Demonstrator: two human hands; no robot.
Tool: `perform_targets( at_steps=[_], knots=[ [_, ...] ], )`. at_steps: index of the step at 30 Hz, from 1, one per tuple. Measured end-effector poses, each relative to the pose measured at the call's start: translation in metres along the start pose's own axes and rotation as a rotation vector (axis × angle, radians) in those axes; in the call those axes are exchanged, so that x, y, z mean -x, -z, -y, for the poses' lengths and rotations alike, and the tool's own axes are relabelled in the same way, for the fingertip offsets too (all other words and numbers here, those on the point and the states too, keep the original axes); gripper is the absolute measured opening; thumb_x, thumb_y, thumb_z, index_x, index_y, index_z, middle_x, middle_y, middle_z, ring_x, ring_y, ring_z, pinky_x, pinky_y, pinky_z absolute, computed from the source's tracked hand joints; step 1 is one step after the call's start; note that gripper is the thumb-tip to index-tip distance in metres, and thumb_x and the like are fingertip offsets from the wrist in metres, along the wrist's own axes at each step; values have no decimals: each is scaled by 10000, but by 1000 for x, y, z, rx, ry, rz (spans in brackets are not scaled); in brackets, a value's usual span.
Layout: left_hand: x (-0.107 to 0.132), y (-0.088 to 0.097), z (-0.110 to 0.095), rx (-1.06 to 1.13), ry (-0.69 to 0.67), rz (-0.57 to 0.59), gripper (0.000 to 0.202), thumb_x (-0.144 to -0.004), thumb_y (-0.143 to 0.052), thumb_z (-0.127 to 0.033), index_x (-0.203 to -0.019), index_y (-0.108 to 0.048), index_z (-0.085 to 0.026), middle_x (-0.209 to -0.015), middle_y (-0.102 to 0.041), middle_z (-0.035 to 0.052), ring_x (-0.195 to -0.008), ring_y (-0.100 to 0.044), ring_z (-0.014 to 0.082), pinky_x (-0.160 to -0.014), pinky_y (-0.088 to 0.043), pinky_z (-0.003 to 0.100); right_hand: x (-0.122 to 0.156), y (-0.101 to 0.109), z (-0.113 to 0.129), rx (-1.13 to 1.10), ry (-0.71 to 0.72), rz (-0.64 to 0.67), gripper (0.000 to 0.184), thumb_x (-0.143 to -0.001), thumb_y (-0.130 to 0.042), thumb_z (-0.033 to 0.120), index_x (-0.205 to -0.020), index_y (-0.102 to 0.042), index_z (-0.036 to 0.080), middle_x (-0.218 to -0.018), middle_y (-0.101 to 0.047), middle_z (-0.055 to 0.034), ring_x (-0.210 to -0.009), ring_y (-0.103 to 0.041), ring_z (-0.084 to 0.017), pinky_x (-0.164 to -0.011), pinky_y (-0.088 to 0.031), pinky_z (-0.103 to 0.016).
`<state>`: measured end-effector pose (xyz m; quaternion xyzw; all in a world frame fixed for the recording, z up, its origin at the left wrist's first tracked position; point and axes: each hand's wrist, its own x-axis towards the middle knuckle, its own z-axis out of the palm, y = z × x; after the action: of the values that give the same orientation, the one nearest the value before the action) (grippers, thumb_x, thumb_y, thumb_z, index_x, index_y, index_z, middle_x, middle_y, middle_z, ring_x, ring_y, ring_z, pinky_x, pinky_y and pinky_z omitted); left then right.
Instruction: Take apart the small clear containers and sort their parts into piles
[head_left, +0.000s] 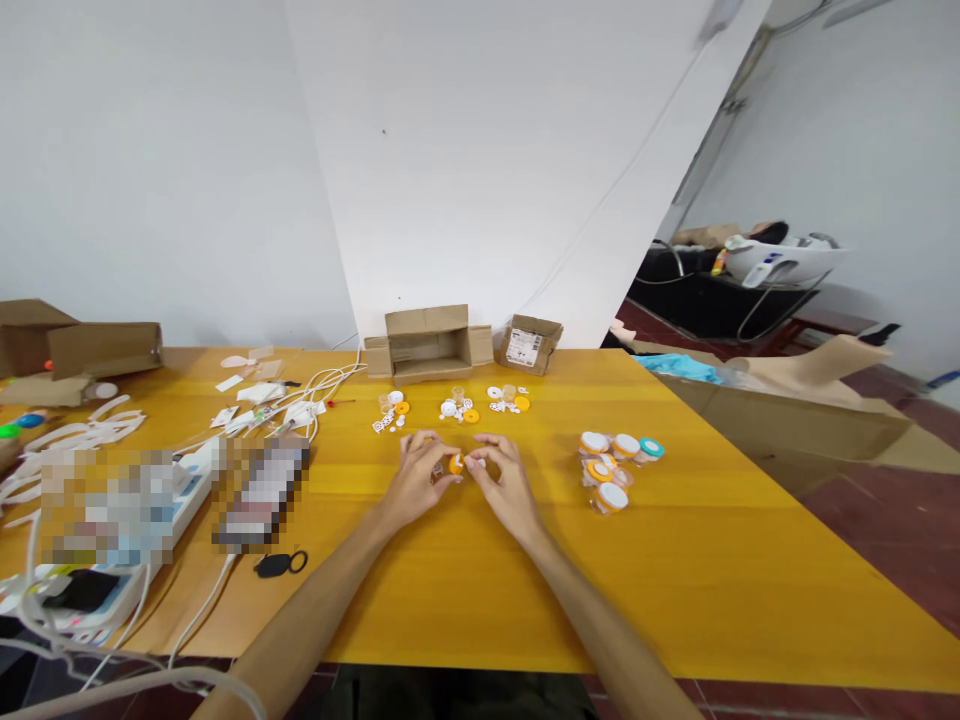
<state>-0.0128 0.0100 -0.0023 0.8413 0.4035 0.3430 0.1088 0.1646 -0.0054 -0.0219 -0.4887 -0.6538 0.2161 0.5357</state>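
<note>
Both hands meet over the middle of the yellow table (675,590). My left hand (417,478) pinches a small orange round part (455,464) with its fingers curled. My right hand (501,477) is closed on a small white part (475,462) held right against the orange one. Beyond the hands lie small piles of white and orange parts (459,409). To the right stand several small assembled containers with white, orange and teal lids (613,467).
An open cardboard box (429,343) and a smaller box with a label (529,342) stand at the table's far edge. White cables, a power strip (191,483) and a phone (259,497) lie on the left. More cardboard boxes (75,348) sit at the far left.
</note>
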Motion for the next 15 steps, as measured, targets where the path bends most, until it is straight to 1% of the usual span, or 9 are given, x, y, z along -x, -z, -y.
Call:
perform_targets(
  at_steps=[3, 5, 9, 15],
  knots=[
    [1, 0, -3, -32, -46, 40, 284, -832, -705, -171, -1095, -664, -271, -950, -715, 42, -1038, -561, 257, -919, -375, 404, 1, -2, 2, 5, 18, 3, 160, -867, -609, 356, -763, -695, 272, -1078, -667, -76, -1084, -579, -278, -960, -452, -449],
    [2, -1, -4, -50, -60, 48, 296, -839, -685, -158, -1107, -659, -280, -941, -717, 42, -1040, -566, 261, -924, -365, 411, 2, -3, 4, 15, 28, 2, 147, -861, -614, 332, -757, -702, 277, -1083, -671, -75, -1079, -582, -279, -958, -454, -462],
    [2, -1, -4, -77, -65, 58, 293, -844, -663, -158, -1112, -653, -278, -939, -719, 47, -1053, -565, 272, -936, -353, 428, 4, -4, 5, 28, 49, 0, 127, -850, -614, 280, -772, -715, 280, -1085, -684, -73, -1072, -589, -282, -957, -453, -488],
    [2, -1, -5, -77, -92, 56, 245, -867, -627, -164, -1085, -650, -273, -939, -714, 46, -1055, -552, 267, -926, -353, 424, 5, -5, 8, 48, 84, 0, 157, -852, -589, 234, -791, -722, 291, -1064, -700, -62, -1068, -599, -273, -942, -466, -466]
  ],
)
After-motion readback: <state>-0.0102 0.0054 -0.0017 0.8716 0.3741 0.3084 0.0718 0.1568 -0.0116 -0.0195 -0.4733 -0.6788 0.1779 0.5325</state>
